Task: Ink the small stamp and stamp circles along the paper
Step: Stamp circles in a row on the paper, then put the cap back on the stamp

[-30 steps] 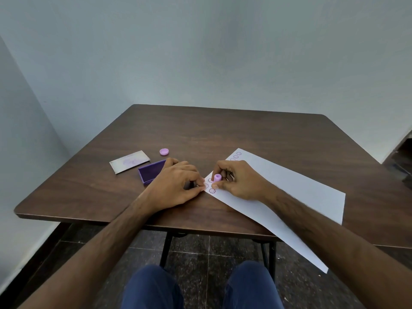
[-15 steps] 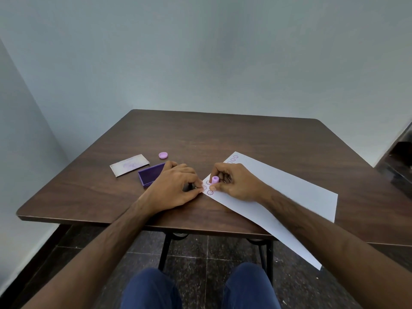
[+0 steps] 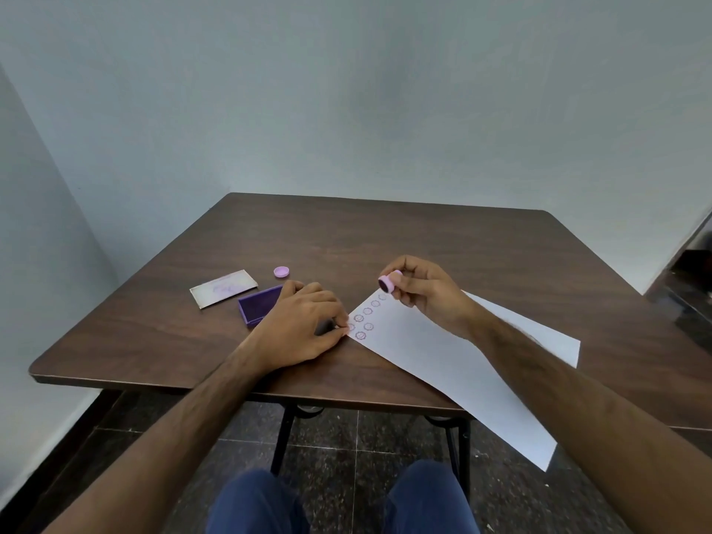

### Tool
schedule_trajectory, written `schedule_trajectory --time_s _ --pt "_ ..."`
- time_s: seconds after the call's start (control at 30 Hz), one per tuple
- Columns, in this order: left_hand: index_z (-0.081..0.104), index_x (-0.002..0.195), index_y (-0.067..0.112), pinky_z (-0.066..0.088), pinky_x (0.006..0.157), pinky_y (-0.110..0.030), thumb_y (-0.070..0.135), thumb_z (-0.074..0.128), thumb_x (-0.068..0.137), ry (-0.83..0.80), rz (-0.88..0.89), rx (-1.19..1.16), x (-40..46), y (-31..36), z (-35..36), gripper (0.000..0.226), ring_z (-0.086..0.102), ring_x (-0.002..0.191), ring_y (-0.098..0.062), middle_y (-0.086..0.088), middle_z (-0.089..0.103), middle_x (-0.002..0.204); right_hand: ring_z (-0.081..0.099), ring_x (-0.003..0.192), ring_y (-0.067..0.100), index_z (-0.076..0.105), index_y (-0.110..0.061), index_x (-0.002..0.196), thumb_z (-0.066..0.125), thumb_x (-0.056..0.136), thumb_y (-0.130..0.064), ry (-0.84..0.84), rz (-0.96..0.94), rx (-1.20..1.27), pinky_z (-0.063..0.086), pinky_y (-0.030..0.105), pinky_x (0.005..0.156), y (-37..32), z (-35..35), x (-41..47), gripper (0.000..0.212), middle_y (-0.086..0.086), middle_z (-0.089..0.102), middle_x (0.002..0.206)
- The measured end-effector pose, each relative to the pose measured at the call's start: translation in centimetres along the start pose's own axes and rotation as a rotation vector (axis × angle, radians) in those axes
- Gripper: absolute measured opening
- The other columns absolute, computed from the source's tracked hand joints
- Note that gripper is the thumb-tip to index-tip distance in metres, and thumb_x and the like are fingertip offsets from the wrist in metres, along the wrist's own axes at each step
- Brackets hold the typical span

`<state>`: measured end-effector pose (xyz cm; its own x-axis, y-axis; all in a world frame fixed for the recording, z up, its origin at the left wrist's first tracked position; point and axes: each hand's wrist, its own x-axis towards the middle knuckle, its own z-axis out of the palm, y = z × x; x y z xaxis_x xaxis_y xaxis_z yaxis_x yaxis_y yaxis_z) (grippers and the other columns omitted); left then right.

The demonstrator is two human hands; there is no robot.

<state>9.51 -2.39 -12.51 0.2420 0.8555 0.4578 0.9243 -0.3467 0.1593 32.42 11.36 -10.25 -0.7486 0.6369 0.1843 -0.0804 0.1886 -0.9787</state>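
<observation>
Between prints: small pink round stamp (image 3: 387,284) pinched in right hand (image 3: 425,292) above white paper sheet (image 3: 454,364), left hand (image 3: 304,329) closed, pinning its corner; next, probably re-inking at purple pad (image 3: 259,308).

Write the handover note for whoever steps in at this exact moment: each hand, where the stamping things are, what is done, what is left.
Right hand: holds the small pink stamp lifted off the paper, inked face turned toward the left.
Left hand: pins the paper's corner to the table.
Open purple ink pad lies just left of the left hand; a round pink cap and a card sit behind it.
Done: several circle prints near the paper's left corner.
Left: most of the sheet is blank; probably re-ink, then continue stamping.
</observation>
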Motion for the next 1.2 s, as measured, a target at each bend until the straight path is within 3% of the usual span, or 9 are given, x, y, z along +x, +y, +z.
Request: schedule_trajectory --time_s 0.2,0.37,0.6,0.7,0.8,0.97,1.1,1.2 --pt "0.068 0.092 0.031 0.037 0.093 -0.04 0.041 0.059 0.091 0.013 -0.025 0.086 0.1 0.0 0.3 0.013 0.057 0.105 -0.012 0.016 0.069 0.107 0.048 0.073 0.026 0.065 -0.003 0.104 0.061 0.099 -0.025 0.091 -0.016 -0.093 0.039 0.027 0.06 1.6 -0.2 -0.2 0.023 0.013 0.063 0.084" --pt "0.067 0.11 0.032 0.029 0.099 -0.04 0.038 0.056 0.095 0.059 -0.138 0.169 0.1 -0.1 0.2 0.019 0.054 0.116 -0.013 0.014 0.064 0.12 0.053 0.061 0.008 0.066 -0.011 0.098 0.063 0.096 -0.031 0.311 -0.013 -0.165 0.043 0.02 0.057 1.7 0.6 0.6 0.02 -0.003 0.068 0.075" --pt "0.063 0.116 0.032 0.03 0.101 -0.043 0.039 0.057 0.096 0.125 -0.338 0.115 1.3 -3.1 -1.6 0.022 0.055 0.12 -0.017 0.008 0.063 0.123 0.05 0.057 0.007 0.068 -0.013 0.096 0.062 0.098 -0.025 0.558 0.044 -0.032 0.041 0.02 0.054 2.2 0.3 2.5 0.014 -0.005 0.067 0.073" --pt "0.062 0.119 0.03 0.03 0.102 -0.046 0.04 0.054 0.097 0.061 -0.454 0.104 2.9 -6.1 -2.6 0.026 0.054 0.124 -0.02 0.003 0.06 0.13 0.047 0.055 0.009 0.067 -0.012 0.091 0.059 0.099 -0.017 0.548 0.033 0.094 0.039 0.022 0.054 2.3 -0.2 3.1 0.012 -0.001 0.064 0.072" --pt "0.057 0.131 0.029 0.029 0.106 -0.051 0.05 0.05 0.096 -0.132 -0.545 0.158 4.5 -8.7 -3.1 0.041 0.053 0.127 -0.021 0.0 0.056 0.138 0.047 0.056 0.009 0.067 -0.009 0.09 0.059 0.099 -0.014 0.521 0.033 0.244 0.039 0.023 0.055 2.4 -0.8 3.6 0.013 -0.001 0.062 0.068" --pt "0.059 0.131 0.031 0.03 0.1 -0.05 0.063 0.053 0.089 -0.307 -0.533 0.23 6.1 -10.6 -2.7 0.053 0.054 0.122 -0.018 0.004 0.06 0.129 0.047 0.057 0.009 0.069 -0.013 0.081 0.063 0.097 -0.015 0.536 0.026 0.428 0.042 0.02 0.051 2.7 -1.3 3.9 0.018 0.004 0.062 0.076" --pt "0.065 0.12 0.031 0.033 0.09 -0.042 0.055 0.063 0.089 -0.342 -0.498 0.231 6.9 -11.0 -2.6 0.039 0.049 0.102 -0.01 0.007 0.06 0.113 0.048 0.056 0.008 0.071 -0.013 0.08 0.063 0.097 -0.015 0.564 0.012 0.436 0.043 0.019 0.051 2.8 -1.3 4.1 0.018 0.002 0.063 0.071" --pt "0.068 0.116 0.027 0.045 0.086 -0.038 0.042 0.069 0.089 -0.312 -0.492 0.172 7.1 -10.9 -2.8 0.031 0.055 0.095 -0.011 0.006 0.069 0.107 0.048 0.055 0.008 0.071 -0.014 0.079 0.063 0.097 -0.015 0.579 0.0 0.427 0.042 0.019 0.051 2.8 -1.2 4.4 0.02 0.002 0.063 0.073"
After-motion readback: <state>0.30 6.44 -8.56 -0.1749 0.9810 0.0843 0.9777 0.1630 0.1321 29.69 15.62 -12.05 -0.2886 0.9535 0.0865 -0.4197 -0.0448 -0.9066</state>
